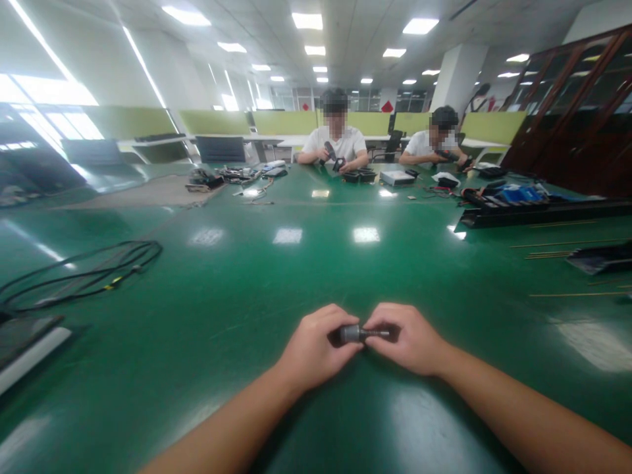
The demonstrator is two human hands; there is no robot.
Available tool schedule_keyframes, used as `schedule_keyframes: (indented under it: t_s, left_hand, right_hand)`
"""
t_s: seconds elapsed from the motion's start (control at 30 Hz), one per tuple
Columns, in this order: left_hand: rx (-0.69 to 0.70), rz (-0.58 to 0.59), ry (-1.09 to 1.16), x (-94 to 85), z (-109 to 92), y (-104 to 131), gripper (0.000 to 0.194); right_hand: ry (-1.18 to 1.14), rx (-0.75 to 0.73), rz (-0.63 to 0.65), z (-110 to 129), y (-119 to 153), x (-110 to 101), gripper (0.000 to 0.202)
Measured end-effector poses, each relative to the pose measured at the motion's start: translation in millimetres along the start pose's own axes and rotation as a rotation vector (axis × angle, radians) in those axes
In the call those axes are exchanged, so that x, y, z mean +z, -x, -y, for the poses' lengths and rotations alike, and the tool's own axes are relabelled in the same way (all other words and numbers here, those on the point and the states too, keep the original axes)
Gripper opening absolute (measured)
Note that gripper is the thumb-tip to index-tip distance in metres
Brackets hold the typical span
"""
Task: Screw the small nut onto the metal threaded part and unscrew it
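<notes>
head view: left hand grips the grey barrel of a small tool low over the green table; right fingers pinch its thin shaft, presumably so opposed grips keep it level.

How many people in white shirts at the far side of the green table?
2: one person near the middle, another person further right. Neither is fully hidden; the tabletop edge hides their lower bodies.
</notes>
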State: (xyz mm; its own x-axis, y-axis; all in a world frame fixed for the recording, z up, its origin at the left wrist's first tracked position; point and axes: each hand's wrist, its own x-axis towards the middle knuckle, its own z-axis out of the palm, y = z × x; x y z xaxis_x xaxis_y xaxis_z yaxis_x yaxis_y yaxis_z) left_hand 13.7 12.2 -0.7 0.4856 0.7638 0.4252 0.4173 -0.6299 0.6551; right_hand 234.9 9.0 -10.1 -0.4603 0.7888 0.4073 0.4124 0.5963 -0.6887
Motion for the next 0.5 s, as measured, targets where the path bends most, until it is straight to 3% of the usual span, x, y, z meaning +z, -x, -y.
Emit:
schedule_keyframes:
  t_s: [0.5]
  left_hand:
    - [0.008,-0.006,-0.001,0.1,1.0,-0.2,0.024]
  right_hand:
    - [-0.005,0.002,0.011,-0.5,-0.3,-1.5,0.009]
